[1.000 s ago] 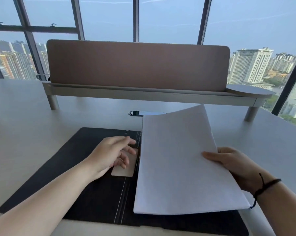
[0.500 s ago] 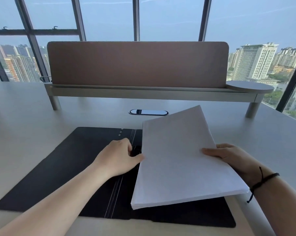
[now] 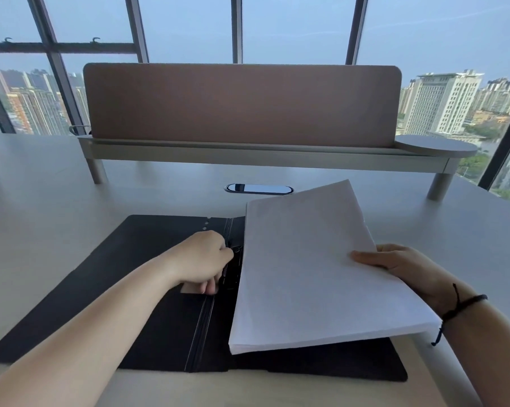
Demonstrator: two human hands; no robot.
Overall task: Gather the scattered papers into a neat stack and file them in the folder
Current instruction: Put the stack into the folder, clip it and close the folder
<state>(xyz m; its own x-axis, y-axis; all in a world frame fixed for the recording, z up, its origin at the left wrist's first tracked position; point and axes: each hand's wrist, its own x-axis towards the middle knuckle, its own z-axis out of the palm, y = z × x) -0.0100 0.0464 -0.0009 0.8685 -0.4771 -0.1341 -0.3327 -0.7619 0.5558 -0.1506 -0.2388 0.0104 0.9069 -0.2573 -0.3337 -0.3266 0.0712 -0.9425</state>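
tall windows and city blocks stood behind a pale desk [image 3: 57, 207] with a brown divider panel [image 3: 242, 104] along its far edge. in the head view, a black folder [image 3: 107, 292] lay open near the front edge. the right hand [image 3: 400, 265] gripped a squared stack of papers [image 3: 303, 268] by its right side, thumb on top and the other fingers hidden beneath, tilted above the folder's right half, its low left edge near the spine. the left hand [image 3: 201, 262] was curled at the spine's clip [image 3: 233, 268]; i could not tell whether its fingers pinched it. the stack looked light but limp and slippery, sheets prone to fan, so it probably wanted support under the middle and a pinch at the edge.
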